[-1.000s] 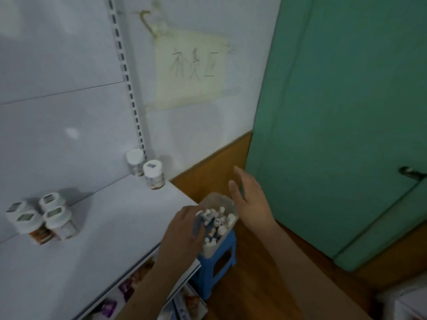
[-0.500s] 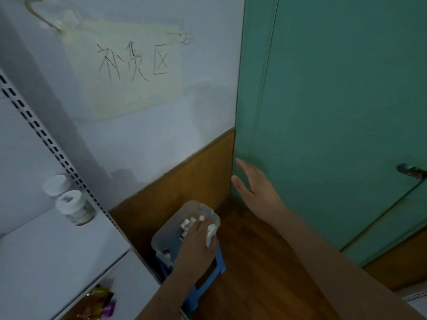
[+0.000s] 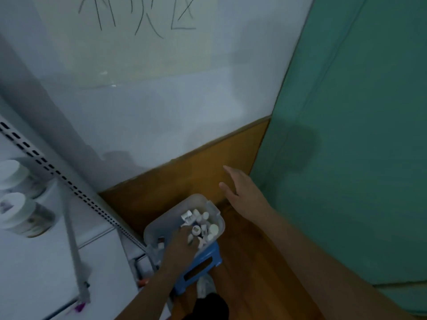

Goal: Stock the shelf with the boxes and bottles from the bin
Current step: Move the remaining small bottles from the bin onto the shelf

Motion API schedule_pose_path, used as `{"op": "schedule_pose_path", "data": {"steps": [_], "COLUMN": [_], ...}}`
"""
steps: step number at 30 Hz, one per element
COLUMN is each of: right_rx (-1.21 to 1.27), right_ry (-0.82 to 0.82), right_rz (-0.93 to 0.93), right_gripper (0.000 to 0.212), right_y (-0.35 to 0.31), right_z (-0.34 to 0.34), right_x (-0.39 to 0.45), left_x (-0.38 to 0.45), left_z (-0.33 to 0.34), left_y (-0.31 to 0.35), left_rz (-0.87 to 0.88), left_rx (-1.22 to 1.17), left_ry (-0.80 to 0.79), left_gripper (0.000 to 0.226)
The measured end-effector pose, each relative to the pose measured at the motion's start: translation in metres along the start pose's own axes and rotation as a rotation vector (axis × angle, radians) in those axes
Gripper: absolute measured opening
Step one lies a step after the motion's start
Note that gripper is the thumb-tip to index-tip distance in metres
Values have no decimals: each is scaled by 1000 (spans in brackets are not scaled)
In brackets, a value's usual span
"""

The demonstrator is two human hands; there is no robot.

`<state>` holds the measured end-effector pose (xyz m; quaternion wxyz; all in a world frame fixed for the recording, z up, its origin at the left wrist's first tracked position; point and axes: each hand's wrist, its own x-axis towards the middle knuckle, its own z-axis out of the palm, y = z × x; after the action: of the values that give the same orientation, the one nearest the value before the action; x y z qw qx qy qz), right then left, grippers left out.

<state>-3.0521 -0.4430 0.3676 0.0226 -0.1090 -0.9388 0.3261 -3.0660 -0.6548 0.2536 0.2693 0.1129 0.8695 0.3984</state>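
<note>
A clear plastic bin (image 3: 161,224) with several small white bottles and boxes (image 3: 203,224) stands on a blue stool (image 3: 203,266) by the wall. My left hand (image 3: 182,243) reaches down into the bin among the items; its fingers are hidden, so what it holds cannot be seen. My right hand (image 3: 242,192) hovers above and to the right of the bin, fingers straight, holding nothing. Two white-capped jars (image 3: 25,215) stand on the white shelf (image 3: 46,273) at the left.
A perforated shelf upright (image 3: 57,174) runs diagonally between the shelf and the wall. A paper sign with handwriting (image 3: 138,31) hangs on the white wall. A green door (image 3: 358,135) fills the right side. Wooden floor (image 3: 254,273) surrounds the stool.
The view has swung right and down, closer to the bin. My left hand has gone deeper into the bin. My right hand stays raised beside it.
</note>
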Motion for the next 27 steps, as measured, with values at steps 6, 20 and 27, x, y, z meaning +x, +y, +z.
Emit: {"op": "schedule_pose_path", "data": {"steps": [6, 20, 27], "right_rx": [-68, -369, -394], "right_ry": [-252, -682, -779], "right_rz": [21, -196, -178], "right_gripper": [60, 50, 37], "right_y": [31, 138, 197], "right_z": [32, 202, 330], "right_x": [85, 164, 208], "left_x": [64, 126, 190], "left_z": [0, 74, 133], "left_y": [-29, -114, -164], "left_rz": [-299, -716, -751], "left_rx": [-139, -219, -270], "left_ry": [10, 49, 89], "left_gripper": [20, 47, 31]}}
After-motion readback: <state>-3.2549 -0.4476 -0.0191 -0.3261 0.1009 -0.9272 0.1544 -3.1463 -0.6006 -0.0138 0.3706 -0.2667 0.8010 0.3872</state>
